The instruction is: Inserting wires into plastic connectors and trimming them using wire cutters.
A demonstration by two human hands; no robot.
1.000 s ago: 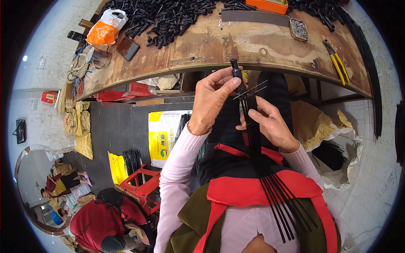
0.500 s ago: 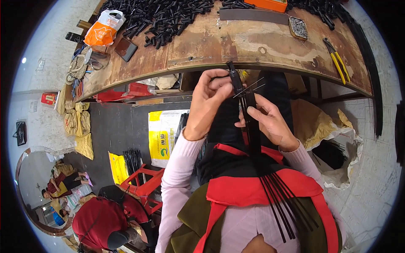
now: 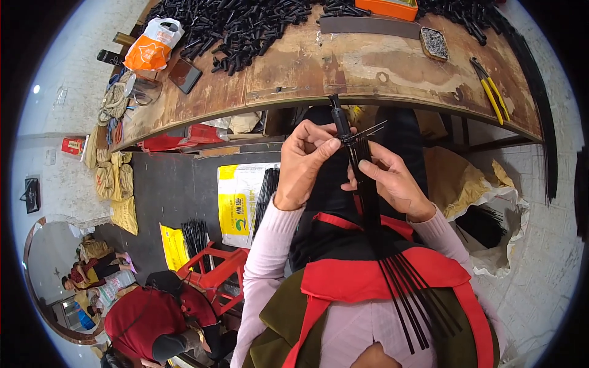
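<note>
A bundle of thin black rods runs from between my hands down over my apron, its lower ends fanned out. My right hand is closed around the upper part of this bundle, thumb on top. At its head stands a slim black plastic tube piece, tilted slightly left. My left hand pinches at the lower end of the tube piece, where the rod ends meet it. Several thin rod tips stick out to the right there. The fingers hide the exact joint.
Ahead is a wooden bench with a heap of black tube pieces, yellow-handled pliers and a tin of small metal bits. A red stool and a bent-over person are at left. An open sack lies right.
My left fingers have slid down from the side of the tube piece to its lower end. The tube piece stands more exposed; my right hand stays on the bundle.
</note>
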